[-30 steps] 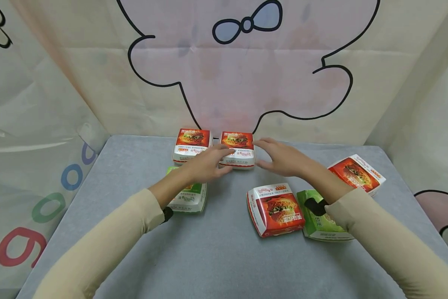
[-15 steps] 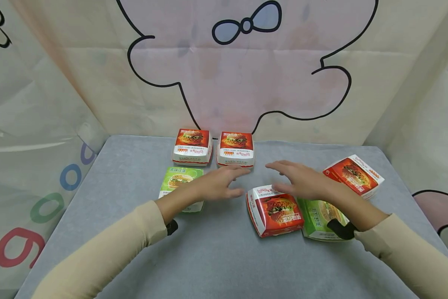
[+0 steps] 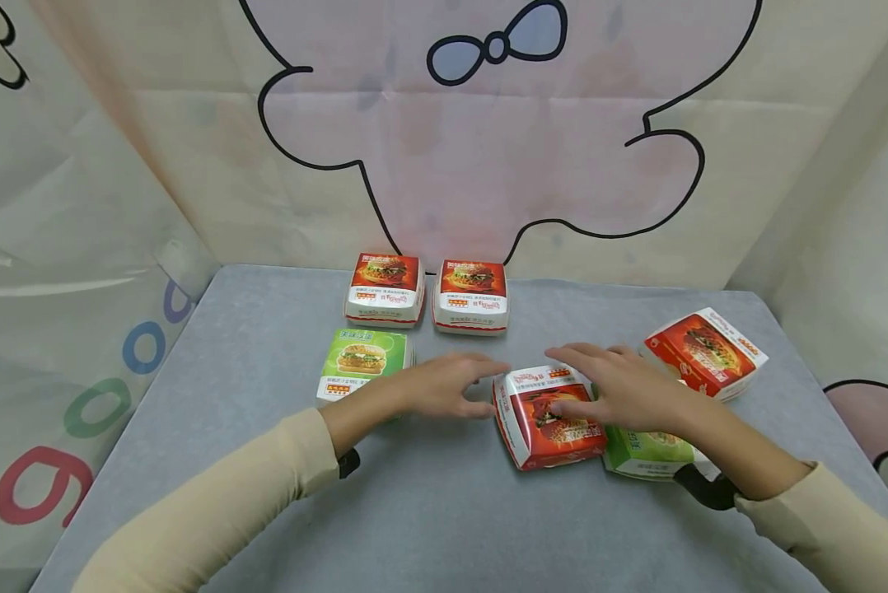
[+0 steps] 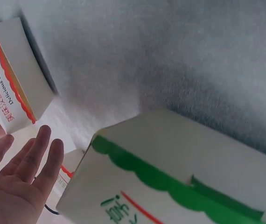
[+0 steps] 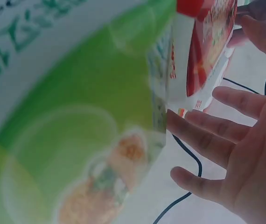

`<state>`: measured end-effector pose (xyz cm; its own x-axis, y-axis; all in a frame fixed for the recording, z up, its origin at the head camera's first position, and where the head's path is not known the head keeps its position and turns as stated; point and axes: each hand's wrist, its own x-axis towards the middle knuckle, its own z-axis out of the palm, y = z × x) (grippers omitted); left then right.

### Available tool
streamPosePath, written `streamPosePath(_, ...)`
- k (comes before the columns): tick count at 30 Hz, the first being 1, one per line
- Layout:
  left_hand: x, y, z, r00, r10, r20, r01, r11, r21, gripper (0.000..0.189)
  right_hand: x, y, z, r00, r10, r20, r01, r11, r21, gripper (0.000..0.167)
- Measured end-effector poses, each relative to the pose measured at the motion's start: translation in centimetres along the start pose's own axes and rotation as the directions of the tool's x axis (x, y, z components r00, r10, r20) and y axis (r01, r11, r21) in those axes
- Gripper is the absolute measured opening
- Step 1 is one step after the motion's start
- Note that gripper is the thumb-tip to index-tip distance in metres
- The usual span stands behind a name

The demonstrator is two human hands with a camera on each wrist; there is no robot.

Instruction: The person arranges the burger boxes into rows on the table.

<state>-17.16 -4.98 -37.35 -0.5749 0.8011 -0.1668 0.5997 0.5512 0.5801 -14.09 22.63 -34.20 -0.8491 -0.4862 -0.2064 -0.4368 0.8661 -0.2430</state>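
Observation:
A red-topped burger box (image 3: 551, 436) lies askew on the table between the two hands. My left hand (image 3: 447, 385) hovers at its left side, fingers extended and fingertips near its upper left edge. My right hand (image 3: 625, 387) is over its right side, thumb overlapping the lid in the head view. In the left wrist view, the left hand (image 4: 23, 182) is spread beside a white box side (image 4: 11, 79) with a red scalloped edge. The right wrist view has the right hand (image 5: 245, 144) with spread fingers, near the red box (image 5: 207, 51) and a green box (image 5: 86, 93).
Two red-and-white burger boxes (image 3: 385, 290) stand side by side at the table's back edge. A green burger box (image 3: 362, 358) sits in front of the left one, partly behind the left forearm. Another green box (image 3: 647, 453) and a tilted red box (image 3: 707, 350) lie at right.
Both hands have drawn back from the rear right-hand box toward the front right, coming to either side of the nearer red box. The two rear boxes now stand side by side, uncovered.

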Motion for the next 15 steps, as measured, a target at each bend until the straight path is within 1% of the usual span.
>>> streamPosePath(3, -0.01, 0.06, 0.17, 1.000, 0.005, 0.012, -0.005, 1.000, -0.018, 0.062, -0.07, -0.11, 0.37, 1.000, -0.011, -0.004, 0.011, 1.000, 0.008, 0.086)
streamPosePath(7, -0.09, 0.09, 0.13, 1.000, -0.014, 0.023, 0.015, 0.999, -0.049, 0.063, 0.14, -0.22, 0.79, 0.999, -0.030, -0.013, 0.030, 1.000, 0.009, 0.084)
streamPosePath(11, -0.11, 0.03, 0.09, 1.000, -0.013, 0.020, 0.014, 0.998, -0.058, 0.062, 0.30, -0.31, 0.92, 1.000, -0.021, -0.012, 0.021, 1.000, 0.021, 0.083)
streamPosePath(15, 0.02, -0.01, 0.10, 1.000, 0.000, 0.015, 0.000, 0.998, -0.060, 0.061, 0.36, -0.36, 0.94, 1.000, -0.011, -0.008, 0.012, 0.999, 0.036, 0.082)
